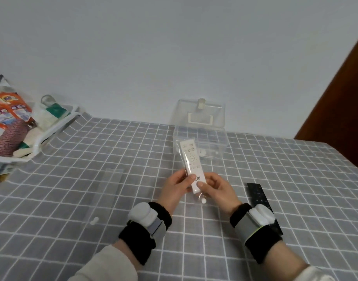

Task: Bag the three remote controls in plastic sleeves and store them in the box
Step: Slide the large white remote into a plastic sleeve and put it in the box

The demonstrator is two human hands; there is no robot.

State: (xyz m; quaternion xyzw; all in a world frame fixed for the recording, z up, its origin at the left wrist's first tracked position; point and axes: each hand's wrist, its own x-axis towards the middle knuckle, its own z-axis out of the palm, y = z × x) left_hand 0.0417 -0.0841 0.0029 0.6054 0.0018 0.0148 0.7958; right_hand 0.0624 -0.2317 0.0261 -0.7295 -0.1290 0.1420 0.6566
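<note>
A white remote control [191,160] sits inside a clear plastic sleeve [179,148], held up over the table. My left hand [177,188] grips its lower left edge and my right hand [219,189] grips its lower right, thumb on the remote's face. Behind it stands a clear plastic box [212,136] with its lid [201,114] open and something small and white inside. A black remote control [259,196] lies on the table by my right wrist, partly hidden. An empty clear sleeve [105,193] lies flat to the left.
The table wears a grey cloth with a white grid [93,151]. A white basket [50,130] with packets, a knitted item and bags stands at the far left. A dark wooden panel [340,98] rises at the right. A wall stands close behind.
</note>
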